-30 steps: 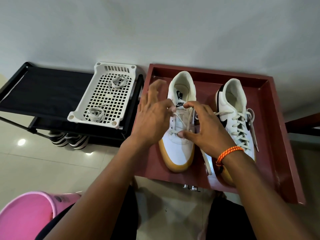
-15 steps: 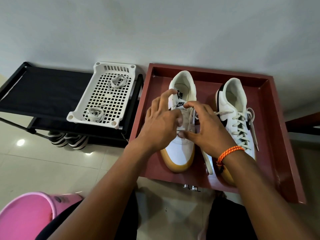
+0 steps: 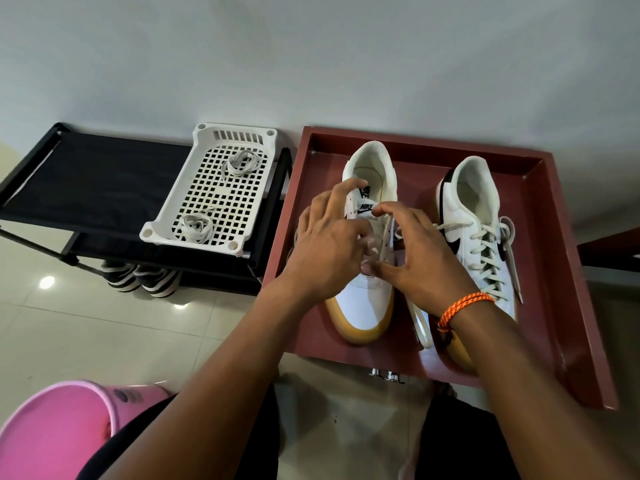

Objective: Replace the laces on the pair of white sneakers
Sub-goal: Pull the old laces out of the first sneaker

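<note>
Pink bucket (image 3: 59, 431): nearest item, low and well off to the left of my left forearm. Not part of the job.

Left hand (image 3: 329, 251): rested over the lace area of the left sneaker (image 3: 363, 303), fingers loosely bent; whether the tips pinched the lace I could not tell, as they were blurred and partly covered.

Right hand (image 3: 419, 261): just beside my left hand on the same shoe, thumb and forefinger arched and apart, one strand of the lace (image 3: 385, 237) running up between them. An orange bracelet (image 3: 464, 306) sat on that wrist.

Right sneaker (image 3: 481, 237): just right of my right hand, fully laced, lace ends hanging loose.

Red tray (image 3: 571, 306): held both shoes, under and beyond my hands.

White basket (image 3: 214, 188): well left of my left hand on a black rack (image 3: 86, 181), holding two coiled laces (image 3: 240, 166).

Risks, as I judged them: the strand could slip from my fingers and pull out of an eyelet if I tugged unevenly; a skipped eyelet would leave the lacing crooked; the lace ends could finish unequal.
</note>
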